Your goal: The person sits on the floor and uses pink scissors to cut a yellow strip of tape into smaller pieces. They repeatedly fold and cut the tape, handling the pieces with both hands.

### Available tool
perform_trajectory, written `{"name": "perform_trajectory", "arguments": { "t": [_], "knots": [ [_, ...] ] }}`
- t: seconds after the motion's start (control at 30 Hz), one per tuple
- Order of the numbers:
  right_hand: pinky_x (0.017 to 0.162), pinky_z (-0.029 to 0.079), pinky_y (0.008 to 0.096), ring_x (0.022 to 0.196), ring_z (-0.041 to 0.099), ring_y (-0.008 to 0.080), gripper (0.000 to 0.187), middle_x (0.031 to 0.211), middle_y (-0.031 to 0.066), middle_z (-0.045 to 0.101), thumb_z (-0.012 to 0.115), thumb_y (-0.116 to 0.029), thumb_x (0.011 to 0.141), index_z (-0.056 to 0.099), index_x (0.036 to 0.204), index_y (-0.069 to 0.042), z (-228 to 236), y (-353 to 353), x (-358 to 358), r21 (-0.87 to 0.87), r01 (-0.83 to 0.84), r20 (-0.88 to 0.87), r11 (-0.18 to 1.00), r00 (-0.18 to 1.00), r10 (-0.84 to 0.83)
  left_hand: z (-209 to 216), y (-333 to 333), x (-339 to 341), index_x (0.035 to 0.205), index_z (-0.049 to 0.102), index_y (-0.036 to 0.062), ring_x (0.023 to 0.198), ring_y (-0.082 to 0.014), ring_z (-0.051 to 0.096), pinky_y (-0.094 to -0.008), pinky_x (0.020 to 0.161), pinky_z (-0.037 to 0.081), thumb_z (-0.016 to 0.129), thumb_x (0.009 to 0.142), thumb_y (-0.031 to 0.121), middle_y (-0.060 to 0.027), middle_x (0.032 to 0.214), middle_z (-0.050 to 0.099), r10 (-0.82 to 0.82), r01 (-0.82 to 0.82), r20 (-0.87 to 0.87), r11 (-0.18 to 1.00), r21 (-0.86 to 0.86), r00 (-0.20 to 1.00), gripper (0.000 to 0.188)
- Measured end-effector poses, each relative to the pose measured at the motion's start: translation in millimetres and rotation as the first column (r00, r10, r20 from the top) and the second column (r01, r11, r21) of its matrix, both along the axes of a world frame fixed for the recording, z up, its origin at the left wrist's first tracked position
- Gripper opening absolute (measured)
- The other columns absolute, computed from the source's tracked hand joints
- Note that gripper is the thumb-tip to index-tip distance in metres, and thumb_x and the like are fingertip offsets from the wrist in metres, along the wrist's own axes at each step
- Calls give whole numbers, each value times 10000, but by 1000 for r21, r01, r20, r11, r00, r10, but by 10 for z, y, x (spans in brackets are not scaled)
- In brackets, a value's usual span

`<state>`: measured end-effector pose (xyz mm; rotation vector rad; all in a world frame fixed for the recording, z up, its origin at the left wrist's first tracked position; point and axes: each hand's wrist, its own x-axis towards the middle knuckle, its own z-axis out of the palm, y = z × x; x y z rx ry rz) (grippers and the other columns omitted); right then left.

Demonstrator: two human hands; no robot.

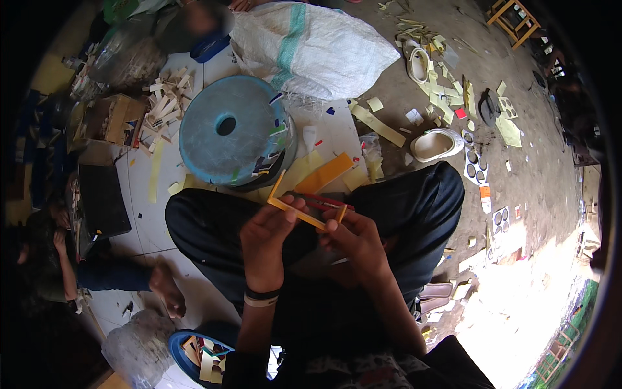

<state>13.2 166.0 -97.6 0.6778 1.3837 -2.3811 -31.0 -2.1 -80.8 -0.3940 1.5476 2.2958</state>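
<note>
My left hand [267, 241] grips the near side of a small frame of yellow sticks [293, 211] held over my lap. My right hand [355, 238] pinches the frame's right end, where a red stick [326, 200] crosses it. Both hands sit above my crossed legs in dark trousers [414, 201]. A dark band and a pale band circle my left wrist [261, 297].
An upturned blue round tub [227, 133] stands just ahead, with yellow and orange card strips [324, 172] beside it. A white woven sack [314, 45] lies behind. Pale sandals [437, 144], card scraps, a cardboard box [113, 118] and a blue bowl of offcuts [197, 353] surround me. Another person sits at left [97, 272].
</note>
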Motion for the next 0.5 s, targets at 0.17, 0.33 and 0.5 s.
{"name": "perform_trajectory", "arguments": {
  "t": [0.17,0.33,0.5],
  "knots": [
    [757,548,270,857,679,125,361,996,79,714,734,-202,947,649,1196,46,-16,-55,-42,-140,45,-8,989,999,-47,-46,192,126,1233,635,-44,1031,-184,684,-301,921,526,723,934,84,-134,1086,724,-52,51,15,998,20,999,336],
    [765,559,269,862,683,120,388,984,79,716,782,-144,897,642,1207,42,86,-12,-6,45,72,-44,996,997,-70,12,92,14,1268,605,-77,1062,-187,685,-308,937,542,719,932,67,-161,1144,719,47,-50,39,995,83,998,383],
    [750,579,260,865,699,111,355,953,71,720,823,-43,827,665,1137,30,261,-14,73,472,89,-224,877,974,22,110,-187,-131,1283,608,-80,1087,-193,688,-291,936,555,716,925,23,-169,1160,720,-65,54,-96,992,-118,993,388]
  ]
}}
